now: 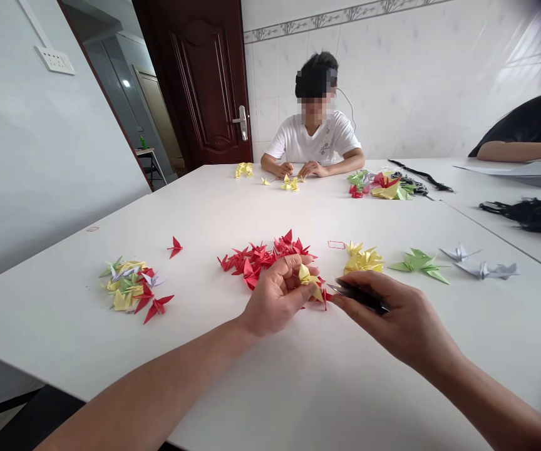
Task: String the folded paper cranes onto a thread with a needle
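My left hand [273,300] pinches a yellow folded paper crane [304,274] between thumb and fingers, just in front of a heap of red paper cranes [256,258]. In my right hand [404,319] lies a black tool [364,296] with a thin, pointed metal tip; its exact kind is hard to make out. The tip points left towards the yellow crane, with a small gap between them. Below the tip, part of a red crane [325,299] shows on the table. Yellow cranes [364,258] sit in a cluster behind my right hand.
On the white table [205,219], mixed-colour cranes [124,285] lie at left, with a lone red crane [175,247] behind. Green cranes [419,263] and pale grey cranes [481,266] are at right. Across sits a person [315,138] handling yellow cranes; another person's arm [524,150] shows far right.
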`<state>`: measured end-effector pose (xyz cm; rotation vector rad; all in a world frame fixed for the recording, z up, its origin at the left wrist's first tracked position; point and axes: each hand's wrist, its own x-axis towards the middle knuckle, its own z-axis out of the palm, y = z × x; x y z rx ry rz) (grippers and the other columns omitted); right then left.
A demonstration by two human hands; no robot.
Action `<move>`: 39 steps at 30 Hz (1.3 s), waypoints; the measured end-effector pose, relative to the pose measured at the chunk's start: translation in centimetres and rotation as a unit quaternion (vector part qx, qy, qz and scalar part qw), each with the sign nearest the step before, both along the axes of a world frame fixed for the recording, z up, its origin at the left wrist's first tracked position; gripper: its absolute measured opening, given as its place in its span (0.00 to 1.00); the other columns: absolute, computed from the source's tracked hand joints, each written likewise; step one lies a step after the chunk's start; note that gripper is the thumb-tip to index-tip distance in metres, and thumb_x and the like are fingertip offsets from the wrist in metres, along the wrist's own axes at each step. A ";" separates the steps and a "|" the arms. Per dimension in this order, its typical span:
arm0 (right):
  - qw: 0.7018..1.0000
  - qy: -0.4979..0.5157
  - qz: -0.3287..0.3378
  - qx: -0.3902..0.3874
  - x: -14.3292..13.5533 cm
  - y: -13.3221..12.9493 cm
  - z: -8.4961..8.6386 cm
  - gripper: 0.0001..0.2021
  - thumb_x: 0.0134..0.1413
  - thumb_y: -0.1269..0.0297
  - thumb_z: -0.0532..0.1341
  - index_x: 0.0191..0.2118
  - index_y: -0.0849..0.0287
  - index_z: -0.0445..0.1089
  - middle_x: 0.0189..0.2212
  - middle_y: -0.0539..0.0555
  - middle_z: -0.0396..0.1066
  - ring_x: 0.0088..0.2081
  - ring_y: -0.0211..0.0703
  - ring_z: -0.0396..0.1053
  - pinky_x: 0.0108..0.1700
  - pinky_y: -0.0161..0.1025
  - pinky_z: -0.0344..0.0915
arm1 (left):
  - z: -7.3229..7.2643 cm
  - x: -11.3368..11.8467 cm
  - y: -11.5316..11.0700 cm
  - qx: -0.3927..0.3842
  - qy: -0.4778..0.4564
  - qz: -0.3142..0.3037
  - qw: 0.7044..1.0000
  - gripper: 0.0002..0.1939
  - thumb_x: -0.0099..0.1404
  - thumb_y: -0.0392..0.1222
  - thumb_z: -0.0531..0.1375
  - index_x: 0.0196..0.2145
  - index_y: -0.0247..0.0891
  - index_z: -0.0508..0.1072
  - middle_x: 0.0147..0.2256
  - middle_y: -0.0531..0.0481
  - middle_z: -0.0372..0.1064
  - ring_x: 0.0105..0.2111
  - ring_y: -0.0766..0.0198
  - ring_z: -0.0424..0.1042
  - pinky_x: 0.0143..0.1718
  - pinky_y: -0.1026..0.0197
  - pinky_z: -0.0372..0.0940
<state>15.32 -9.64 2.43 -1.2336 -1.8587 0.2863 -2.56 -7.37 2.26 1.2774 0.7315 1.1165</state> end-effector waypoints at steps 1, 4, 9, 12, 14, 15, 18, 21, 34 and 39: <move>1.000 0.009 -0.001 0.004 0.0 0.0 0.0 0.08 0.49 0.60 0.62 0.35 0.57 0.70 0.27 0.51 0.73 0.26 0.37 0.69 0.24 0.31 0.65 | -0.1 0.0 0.0 -0.005 -0.002 -0.011 1.000 0.20 0.55 0.40 0.64 0.45 0.37 0.65 0.40 0.46 0.66 0.36 0.65 0.70 0.36 0.59 0.69; 0.999 0.015 0.045 0.013 -0.2 -0.2 -0.4 0.10 0.51 0.63 0.61 0.40 0.56 0.70 0.29 0.51 0.72 0.27 0.36 0.69 0.26 0.31 0.66 | -0.6 0.1 -0.3 0.003 0.013 -0.051 0.999 0.21 0.56 0.40 0.64 0.46 0.37 0.64 0.38 0.47 0.67 0.33 0.66 0.70 0.35 0.60 0.67; 0.992 -0.008 0.124 0.036 -0.5 -0.5 -0.8 0.11 0.52 0.72 0.57 0.41 0.56 0.70 0.29 0.52 0.69 0.26 0.33 0.66 0.25 0.30 0.63 | -1.0 0.1 -0.7 0.016 0.040 -0.091 0.995 0.21 0.56 0.40 0.63 0.47 0.37 0.63 0.39 0.45 0.67 0.34 0.65 0.69 0.36 0.60 0.65; 0.992 -0.018 0.121 0.042 -0.6 -0.4 -0.8 0.08 0.52 0.71 0.57 0.38 0.57 0.71 0.30 0.52 0.68 0.27 0.33 0.66 0.26 0.30 0.63 | -1.0 0.2 -0.7 0.014 0.046 -0.089 0.995 0.23 0.56 0.41 0.63 0.48 0.36 0.63 0.40 0.43 0.68 0.34 0.64 0.70 0.37 0.58 0.66; 0.992 -0.025 0.119 0.043 -0.4 -0.3 -0.8 0.08 0.53 0.71 0.56 0.38 0.57 0.71 0.30 0.52 0.68 0.27 0.34 0.66 0.27 0.31 0.63 | -1.0 0.2 -0.8 0.019 0.053 -0.081 0.995 0.23 0.56 0.42 0.63 0.48 0.36 0.63 0.41 0.42 0.68 0.33 0.65 0.70 0.36 0.58 0.66; 0.992 -0.029 0.118 0.046 -0.3 -0.1 -0.7 0.08 0.53 0.71 0.56 0.38 0.57 0.70 0.29 0.52 0.68 0.27 0.34 0.66 0.27 0.31 0.63 | -0.9 0.2 -0.8 0.025 0.060 -0.073 0.995 0.23 0.57 0.42 0.63 0.48 0.36 0.63 0.41 0.42 0.67 0.32 0.65 0.70 0.35 0.58 0.67; 0.994 -0.031 0.078 0.067 0.9 0.7 -0.1 0.06 0.55 0.68 0.55 0.35 0.58 0.70 0.29 0.53 0.69 0.28 0.36 0.66 0.29 0.33 0.64 | -0.7 0.0 -0.8 0.063 0.104 -0.026 0.992 0.20 0.59 0.42 0.60 0.49 0.38 0.63 0.42 0.43 0.67 0.33 0.65 0.70 0.34 0.60 0.67; 0.997 -0.026 -0.034 0.058 3.0 1.8 0.6 0.08 0.54 0.60 0.56 0.32 0.57 0.69 0.28 0.52 0.69 0.27 0.37 0.66 0.29 0.35 0.63 | -0.5 -0.3 -0.7 0.118 0.146 0.042 0.981 0.17 0.60 0.40 0.58 0.48 0.40 0.64 0.42 0.45 0.66 0.33 0.67 0.69 0.33 0.62 0.66; 0.953 0.045 -0.294 -0.055 6.4 3.9 0.5 0.15 0.43 0.49 0.59 0.23 0.56 0.69 0.18 0.48 0.64 0.21 0.37 0.58 0.25 0.35 0.56 | -1.0 -0.7 0.0 0.305 0.195 0.115 0.925 0.08 0.61 0.33 0.54 0.39 0.39 0.68 0.45 0.44 0.61 0.34 0.68 0.66 0.30 0.65 0.66; 0.941 0.016 -0.322 -0.102 8.8 4.6 0.6 0.18 0.44 0.45 0.56 0.24 0.56 0.69 0.15 0.48 0.62 0.20 0.37 0.56 0.24 0.36 0.55 | -1.2 -1.0 0.2 0.351 0.223 0.122 0.902 0.10 0.61 0.31 0.54 0.39 0.40 0.69 0.44 0.45 0.62 0.33 0.69 0.66 0.28 0.66 0.65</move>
